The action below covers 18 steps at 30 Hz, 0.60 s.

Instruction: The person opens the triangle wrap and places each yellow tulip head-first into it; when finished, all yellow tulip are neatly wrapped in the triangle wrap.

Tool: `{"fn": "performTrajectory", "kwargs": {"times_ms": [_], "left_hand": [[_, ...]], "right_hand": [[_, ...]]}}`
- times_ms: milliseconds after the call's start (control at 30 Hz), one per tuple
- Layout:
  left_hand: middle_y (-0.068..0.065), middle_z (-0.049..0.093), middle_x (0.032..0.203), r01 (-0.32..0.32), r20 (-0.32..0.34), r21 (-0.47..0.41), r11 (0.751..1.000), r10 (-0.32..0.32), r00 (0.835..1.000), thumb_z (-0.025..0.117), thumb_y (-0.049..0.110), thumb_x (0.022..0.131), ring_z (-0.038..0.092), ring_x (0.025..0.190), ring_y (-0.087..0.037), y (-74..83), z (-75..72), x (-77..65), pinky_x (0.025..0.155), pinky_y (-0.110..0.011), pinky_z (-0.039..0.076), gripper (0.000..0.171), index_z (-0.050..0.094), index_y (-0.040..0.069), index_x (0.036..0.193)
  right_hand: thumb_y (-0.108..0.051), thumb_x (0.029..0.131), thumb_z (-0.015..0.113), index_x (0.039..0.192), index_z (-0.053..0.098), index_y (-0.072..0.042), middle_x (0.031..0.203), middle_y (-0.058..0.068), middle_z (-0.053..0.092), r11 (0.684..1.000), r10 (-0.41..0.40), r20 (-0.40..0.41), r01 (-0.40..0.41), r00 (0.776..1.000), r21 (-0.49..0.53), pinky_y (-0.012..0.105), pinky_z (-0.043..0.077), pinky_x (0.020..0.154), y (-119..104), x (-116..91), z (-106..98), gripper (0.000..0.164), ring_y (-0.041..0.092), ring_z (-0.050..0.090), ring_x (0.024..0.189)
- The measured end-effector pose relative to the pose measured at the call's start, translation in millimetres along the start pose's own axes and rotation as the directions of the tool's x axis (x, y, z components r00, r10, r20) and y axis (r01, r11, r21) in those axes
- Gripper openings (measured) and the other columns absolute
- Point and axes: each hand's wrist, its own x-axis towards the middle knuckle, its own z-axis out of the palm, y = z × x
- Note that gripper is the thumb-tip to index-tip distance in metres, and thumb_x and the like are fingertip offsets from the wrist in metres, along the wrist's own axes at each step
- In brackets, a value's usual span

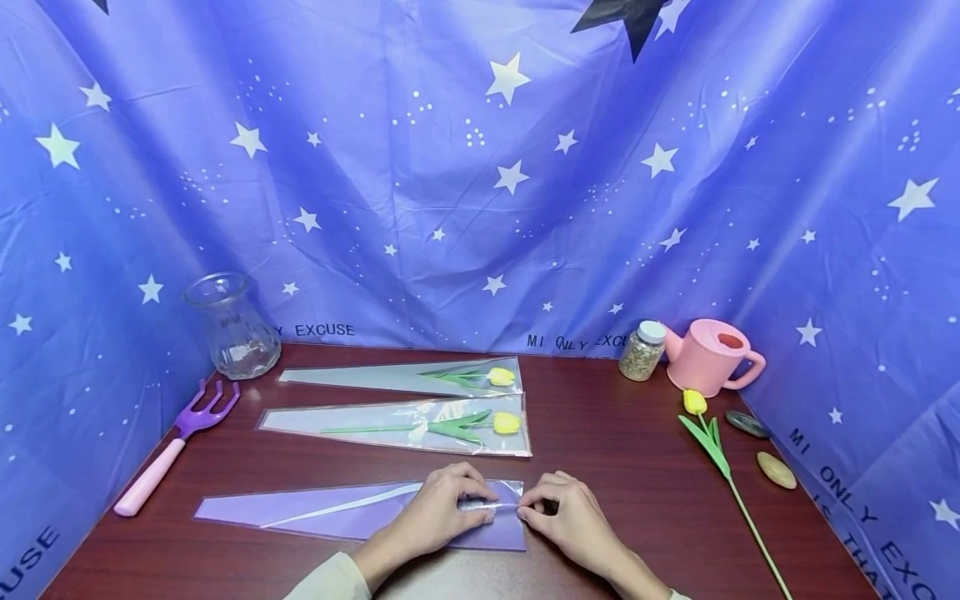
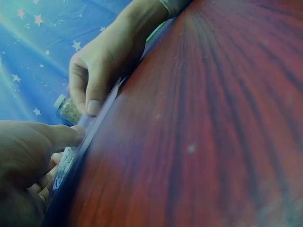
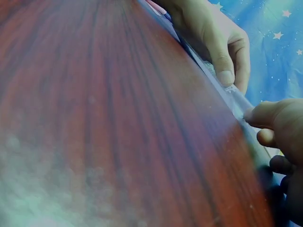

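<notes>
A long tapered purple flower sleeve (image 1: 330, 514) of clear-edged film lies flat near the front of the table, its wide end to the right. My left hand (image 1: 438, 510) rests over that wide end, thumb and fingers pinching the film. At the right edge, the thumb and forefinger of my right hand (image 1: 564, 515) pinch the sleeve's mouth. Both wrist views show the fingertips close together on the thin film edge (image 3: 232, 100). Behind it lie two more sleeves: the nearer one (image 1: 300, 419) and the farther one (image 1: 345, 377), each with a yellow tulip inside.
A loose yellow tulip (image 1: 708, 442) lies at the right, beside two stones (image 1: 776, 471). A pink watering can (image 1: 705, 358) and a small jar (image 1: 642, 354) stand behind it. On the left are a glass vase (image 1: 243, 333) and a purple hand fork (image 1: 161, 467).
</notes>
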Motion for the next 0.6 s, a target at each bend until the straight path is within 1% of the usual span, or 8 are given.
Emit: {"fn": "performTrajectory", "kwargs": {"times_ms": [167, 267, 400, 467, 533, 567, 600], "left_hand": [[0.010, 0.075, 0.100, 0.014, -0.025, -0.037, 0.999, -0.015, 1.000, 0.082, 0.019, 0.087, 0.066, 0.097, -0.003, 3.4, -0.4, 2.2, 0.088, -0.026, 0.055, 0.016, 0.082, 0.018, 0.103], [0.010, 0.076, 0.097, 0.034, -0.043, -0.064, 0.997, -0.037, 0.998, 0.082, 0.019, 0.086, 0.066, 0.093, -0.001, 5.5, -0.5, 3.3, 0.085, -0.023, 0.055, 0.016, 0.082, 0.018, 0.103], [0.011, 0.075, 0.095, 0.053, -0.071, -0.075, 0.996, -0.059, 0.996, 0.084, 0.019, 0.085, 0.065, 0.089, 0.000, 6.9, 0.2, 3.6, 0.081, -0.021, 0.054, 0.016, 0.082, 0.018, 0.101], [0.011, 0.075, 0.094, 0.060, -0.084, -0.081, 0.995, -0.067, 0.994, 0.084, 0.018, 0.085, 0.065, 0.089, 0.000, 7.2, 0.7, 3.7, 0.080, -0.021, 0.054, 0.015, 0.082, 0.017, 0.100], [0.011, 0.075, 0.093, 0.060, -0.097, -0.087, 0.994, -0.069, 0.993, 0.084, 0.018, 0.084, 0.066, 0.088, -0.001, 7.1, 1.6, 3.9, 0.080, -0.021, 0.055, 0.015, 0.082, 0.017, 0.099], [0.010, 0.075, 0.093, 0.062, -0.101, -0.094, 0.994, -0.071, 0.992, 0.084, 0.017, 0.084, 0.066, 0.088, -0.002, 7.3, 1.8, 4.0, 0.080, -0.021, 0.055, 0.015, 0.082, 0.017, 0.099], [0.010, 0.075, 0.093, 0.062, -0.105, -0.100, 0.993, -0.073, 0.992, 0.085, 0.017, 0.084, 0.066, 0.087, -0.002, 7.3, 2.1, 4.3, 0.079, -0.021, 0.055, 0.015, 0.082, 0.016, 0.099]], "right_hand": [[-0.003, 0.078, 0.086, 0.083, 0.075, -0.026, 0.074, -0.019, 0.059, 0.993, 0.051, -0.010, -0.050, 0.999, 0.105, 0.014, 0.045, 0.059, -2.2, 1.1, 0.2, 0.025, -0.005, 0.052, 0.068], [-0.002, 0.080, 0.085, 0.084, 0.074, -0.026, 0.075, -0.017, 0.063, 0.987, 0.088, -0.013, -0.085, 0.996, 0.138, 0.019, 0.049, 0.058, -4.0, 2.3, -0.1, 0.026, -0.006, 0.054, 0.068], [-0.007, 0.083, 0.083, 0.086, 0.074, -0.026, 0.075, -0.015, 0.070, 0.973, 0.162, 0.002, -0.160, 0.987, 0.169, 0.019, 0.050, 0.057, -6.9, 3.8, -1.2, 0.021, -0.007, 0.056, 0.066], [-0.009, 0.085, 0.082, 0.088, 0.075, -0.023, 0.075, -0.011, 0.073, 0.957, 0.204, 0.015, -0.202, 0.979, 0.209, 0.019, 0.050, 0.056, -8.2, 4.3, -2.0, 0.016, -0.006, 0.057, 0.064], [-0.009, 0.086, 0.082, 0.090, 0.076, -0.017, 0.078, -0.004, 0.076, 0.933, 0.244, 0.027, -0.242, 0.969, 0.266, 0.021, 0.053, 0.059, -9.0, 4.6, -2.8, 0.011, -0.004, 0.060, 0.066], [-0.009, 0.086, 0.082, 0.092, 0.077, -0.014, 0.079, -0.001, 0.077, 0.914, 0.273, 0.035, -0.271, 0.961, 0.301, 0.021, 0.054, 0.060, -9.5, 4.9, -3.4, 0.009, -0.003, 0.062, 0.067], [-0.009, 0.087, 0.081, 0.094, 0.077, -0.011, 0.081, 0.003, 0.077, 0.889, 0.308, 0.045, -0.304, 0.950, 0.343, 0.021, 0.055, 0.061, -10.1, 5.3, -4.0, 0.009, -0.002, 0.064, 0.068]]}}
